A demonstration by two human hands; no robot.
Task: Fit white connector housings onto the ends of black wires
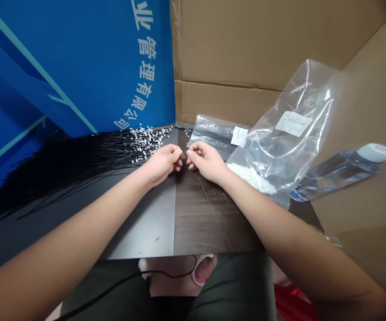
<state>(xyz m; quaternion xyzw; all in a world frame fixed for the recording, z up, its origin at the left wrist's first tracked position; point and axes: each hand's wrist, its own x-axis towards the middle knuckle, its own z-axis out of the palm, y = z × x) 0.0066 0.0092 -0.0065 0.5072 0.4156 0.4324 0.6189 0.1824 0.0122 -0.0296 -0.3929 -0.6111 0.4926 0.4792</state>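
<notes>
My left hand and my right hand face each other, a small gap apart, above the middle of the table. Both have thumb and fingers pinched together. A tiny whitish bit shows at the left fingertips; what either hand holds is too small to make out. Left of my left hand lies a large bundle of thin black wires with small white ends. Behind my right hand is a flat clear bag with a white label. A large clear bag holding small white pieces stands beside my right forearm.
A clear bottle with a white cap leans at the right. Cardboard walls and a blue printed panel stand behind the table. A black cable hangs below the front edge.
</notes>
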